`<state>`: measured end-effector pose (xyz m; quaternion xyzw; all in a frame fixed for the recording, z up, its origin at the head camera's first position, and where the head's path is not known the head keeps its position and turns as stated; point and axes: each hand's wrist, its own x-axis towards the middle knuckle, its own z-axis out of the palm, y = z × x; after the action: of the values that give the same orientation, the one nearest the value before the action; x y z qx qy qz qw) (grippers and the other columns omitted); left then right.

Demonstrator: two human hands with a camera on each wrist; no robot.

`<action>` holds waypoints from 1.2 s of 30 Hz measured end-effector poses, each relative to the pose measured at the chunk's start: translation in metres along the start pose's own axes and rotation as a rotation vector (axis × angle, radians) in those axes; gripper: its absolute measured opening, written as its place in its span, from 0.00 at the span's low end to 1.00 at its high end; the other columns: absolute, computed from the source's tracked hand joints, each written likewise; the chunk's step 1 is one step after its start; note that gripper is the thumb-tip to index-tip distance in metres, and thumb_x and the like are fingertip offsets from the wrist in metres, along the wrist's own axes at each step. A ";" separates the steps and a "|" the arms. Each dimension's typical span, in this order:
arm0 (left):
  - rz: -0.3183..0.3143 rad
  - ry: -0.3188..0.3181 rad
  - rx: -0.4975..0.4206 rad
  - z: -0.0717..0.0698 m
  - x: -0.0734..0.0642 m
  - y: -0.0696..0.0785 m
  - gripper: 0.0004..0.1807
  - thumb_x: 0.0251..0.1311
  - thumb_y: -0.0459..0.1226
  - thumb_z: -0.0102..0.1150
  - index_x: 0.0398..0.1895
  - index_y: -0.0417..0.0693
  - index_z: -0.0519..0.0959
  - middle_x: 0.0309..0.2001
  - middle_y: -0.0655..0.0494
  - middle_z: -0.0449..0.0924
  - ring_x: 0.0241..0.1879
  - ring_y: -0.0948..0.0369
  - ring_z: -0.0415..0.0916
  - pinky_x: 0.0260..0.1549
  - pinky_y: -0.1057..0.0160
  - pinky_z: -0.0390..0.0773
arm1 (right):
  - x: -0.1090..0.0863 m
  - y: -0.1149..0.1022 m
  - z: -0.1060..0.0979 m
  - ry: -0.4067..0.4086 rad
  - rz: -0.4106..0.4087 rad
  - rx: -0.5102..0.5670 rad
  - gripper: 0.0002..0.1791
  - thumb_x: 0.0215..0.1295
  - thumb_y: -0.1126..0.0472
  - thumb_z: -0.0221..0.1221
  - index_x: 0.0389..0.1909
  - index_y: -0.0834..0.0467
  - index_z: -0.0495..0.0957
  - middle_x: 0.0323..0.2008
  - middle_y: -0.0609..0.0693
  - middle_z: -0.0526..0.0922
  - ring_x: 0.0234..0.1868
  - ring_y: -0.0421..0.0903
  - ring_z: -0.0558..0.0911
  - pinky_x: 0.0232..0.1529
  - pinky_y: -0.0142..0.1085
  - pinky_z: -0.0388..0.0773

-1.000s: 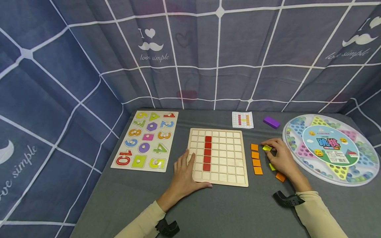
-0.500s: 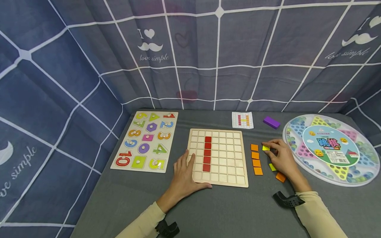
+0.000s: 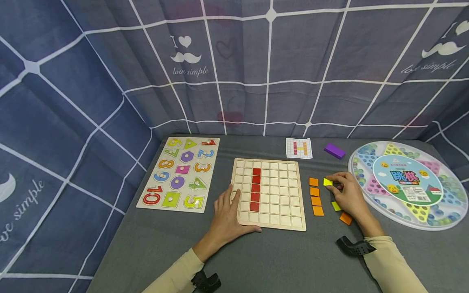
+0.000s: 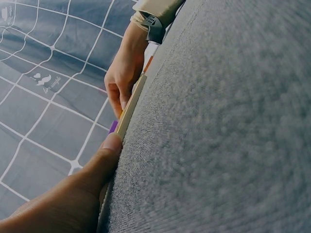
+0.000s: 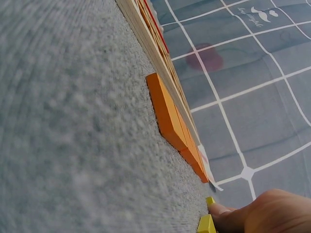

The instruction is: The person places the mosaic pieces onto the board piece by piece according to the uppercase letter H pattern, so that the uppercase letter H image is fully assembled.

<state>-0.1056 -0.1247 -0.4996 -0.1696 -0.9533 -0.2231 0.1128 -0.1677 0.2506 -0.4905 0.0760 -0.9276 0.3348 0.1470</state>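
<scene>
My left hand (image 3: 228, 213) rests at the near left corner of a wooden grid board (image 3: 280, 224), fingers straight along its left side and thumb on its near edge. Several red square tiles (image 3: 255, 187) fill part of one column of the board. To the right, my right hand (image 3: 347, 193) pinches a yellow square tile (image 3: 327, 182) at its right side, low over the table. A second yellow tile (image 3: 336, 206), partly hidden by that hand, and an orange tile (image 3: 345, 218) lie beneath it. Several orange tiles (image 3: 314, 191) form a line between board and hand.
A number and shape puzzle board (image 3: 183, 169) lies on the left. Behind the grid board is a small pattern card (image 3: 299, 148), with a purple block (image 3: 334, 151) beside it. A round Chinese checkers set (image 3: 406, 185) sits close to the right hand.
The yellow tile in my right fingers has turned from a slant to nearly square with the orange line. Its fingertips have shifted slightly right. My left hand stays in place.
</scene>
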 end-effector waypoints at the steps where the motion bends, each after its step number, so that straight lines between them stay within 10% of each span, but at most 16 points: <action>1: -0.001 -0.002 -0.002 0.000 0.000 0.000 0.70 0.25 0.70 0.74 0.72 0.38 0.62 0.75 0.36 0.51 0.68 0.44 0.56 0.59 0.44 0.58 | 0.000 0.000 0.000 0.000 -0.001 -0.001 0.13 0.61 0.72 0.63 0.47 0.68 0.82 0.46 0.61 0.74 0.36 0.49 0.73 0.35 0.25 0.63; 36: 0.014 0.011 0.018 0.000 -0.001 0.000 0.70 0.25 0.70 0.74 0.71 0.37 0.62 0.74 0.36 0.52 0.68 0.43 0.56 0.57 0.45 0.59 | 0.000 -0.001 -0.001 0.009 0.001 -0.019 0.11 0.65 0.70 0.61 0.47 0.66 0.82 0.46 0.60 0.75 0.35 0.47 0.71 0.33 0.28 0.62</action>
<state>-0.1051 -0.1250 -0.4995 -0.1740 -0.9534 -0.2146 0.1214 -0.1677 0.2504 -0.4893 0.0726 -0.9301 0.3266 0.1517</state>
